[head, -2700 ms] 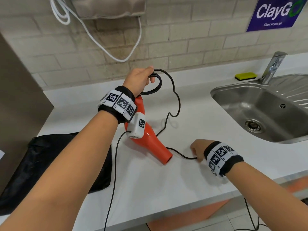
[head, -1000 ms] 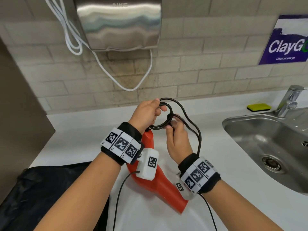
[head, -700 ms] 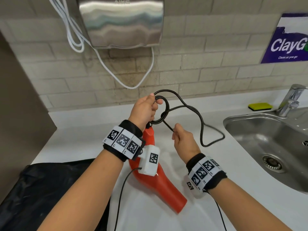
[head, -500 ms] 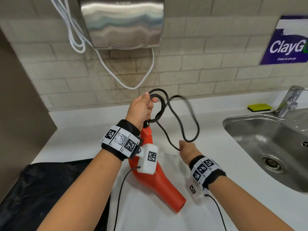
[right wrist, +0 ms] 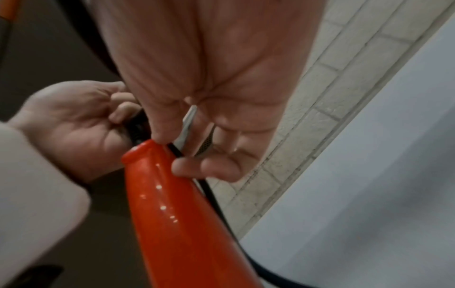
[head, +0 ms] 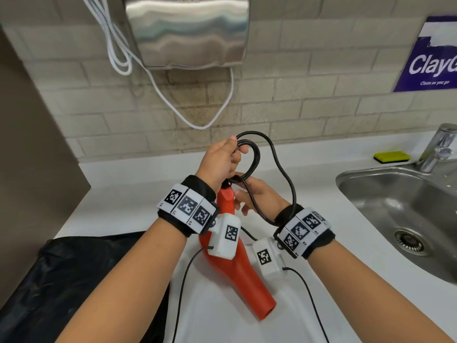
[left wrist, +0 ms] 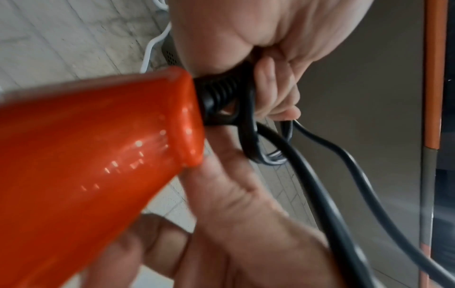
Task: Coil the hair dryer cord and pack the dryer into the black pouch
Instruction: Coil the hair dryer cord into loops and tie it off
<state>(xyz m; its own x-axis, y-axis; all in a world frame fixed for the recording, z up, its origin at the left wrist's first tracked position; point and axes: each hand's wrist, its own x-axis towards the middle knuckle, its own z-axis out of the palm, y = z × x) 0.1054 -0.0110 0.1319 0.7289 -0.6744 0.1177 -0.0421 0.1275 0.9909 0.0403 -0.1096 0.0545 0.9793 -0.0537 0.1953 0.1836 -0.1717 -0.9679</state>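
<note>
The hair dryer stands mid-frame, nozzle on the counter; the left hand pinches the cord loops, the right hand loosely curls around a strand. Loops could spring loose if the pinch slackens.

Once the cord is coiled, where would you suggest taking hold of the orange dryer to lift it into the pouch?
Probably the narrow handle of the orange dryer, just below the cord collar, coming from the right: it tapers to hand width there, and the left hand holds the coil above.
</note>
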